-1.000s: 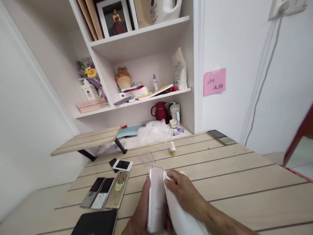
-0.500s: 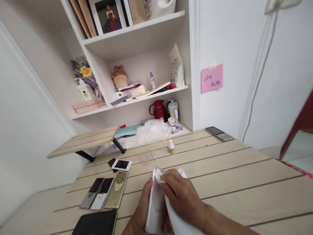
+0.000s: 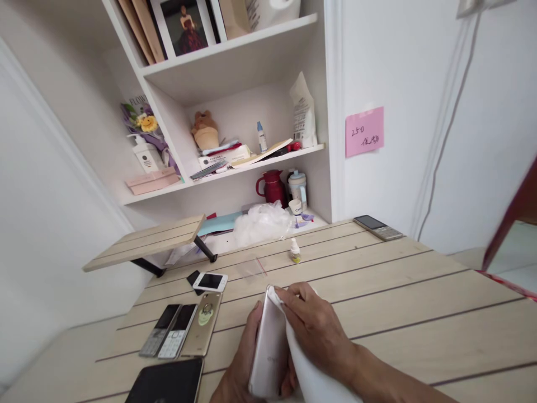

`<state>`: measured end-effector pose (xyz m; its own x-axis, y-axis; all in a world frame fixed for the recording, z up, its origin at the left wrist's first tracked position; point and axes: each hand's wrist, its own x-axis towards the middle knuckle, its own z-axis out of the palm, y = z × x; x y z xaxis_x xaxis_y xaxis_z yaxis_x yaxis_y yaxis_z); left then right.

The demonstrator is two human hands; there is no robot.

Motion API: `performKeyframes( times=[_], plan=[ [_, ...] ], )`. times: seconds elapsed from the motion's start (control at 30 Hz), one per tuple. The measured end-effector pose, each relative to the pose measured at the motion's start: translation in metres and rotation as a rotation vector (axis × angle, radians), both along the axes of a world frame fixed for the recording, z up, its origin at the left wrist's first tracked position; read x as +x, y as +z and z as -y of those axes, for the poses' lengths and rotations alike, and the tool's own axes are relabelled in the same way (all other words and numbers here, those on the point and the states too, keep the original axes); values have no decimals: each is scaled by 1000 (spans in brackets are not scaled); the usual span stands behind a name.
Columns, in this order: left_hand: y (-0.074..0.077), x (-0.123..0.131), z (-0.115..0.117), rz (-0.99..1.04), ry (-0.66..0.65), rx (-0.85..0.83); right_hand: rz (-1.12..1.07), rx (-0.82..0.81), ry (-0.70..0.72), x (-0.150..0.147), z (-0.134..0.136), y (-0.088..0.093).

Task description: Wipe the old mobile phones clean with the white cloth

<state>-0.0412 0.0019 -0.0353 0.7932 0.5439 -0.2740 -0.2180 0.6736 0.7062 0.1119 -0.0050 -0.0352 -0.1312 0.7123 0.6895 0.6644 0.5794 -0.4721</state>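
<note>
Head view: clasped stiff, likely slippery phone [image 3: 268, 350] by long edges in left hand [image 3: 242, 366], pinched soft cloth [image 3: 308, 378] against it with right hand [image 3: 321, 330].

Spare phones on a slatted wooden table [image 3: 419, 291] below white shelves [image 3: 251, 34].
Two keypad phones [image 3: 158, 337] lie side by side against a gold phone with a ring holder [image 3: 203, 326]; a white smartphone [image 3: 210, 281] lies beyond them and a dark-screened device [image 3: 168, 383] nearer. A small dropper bottle [image 3: 295, 252] stands mid-table. Another keypad phone [image 3: 378, 227] lies below a pink sticky note [image 3: 364, 131]. The shelves hold a red jug [image 3: 272, 189], a teddy bear [image 3: 205, 130] and a framed photo [image 3: 184, 25].
</note>
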Motion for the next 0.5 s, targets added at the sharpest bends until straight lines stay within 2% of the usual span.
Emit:
performKeyframes(
  times=[0.13,0.2,0.33,0.4,0.5],
  plan=[
    [1,-1,4,-59,163,-98,154,39,127,-4,7,-1],
    [1,-2,4,-59,138,-67,153,61,117,-2,5,-1],
    [0,-2,2,-75,-3,93,-49,67,-38,5,-6,-2],
    [-1,-2,3,-100,23,97,-81,69,-34,5,-8,-2],
    [-2,-2,6,-123,109,98,-1,130,79,4,-3,-1]
  ],
)
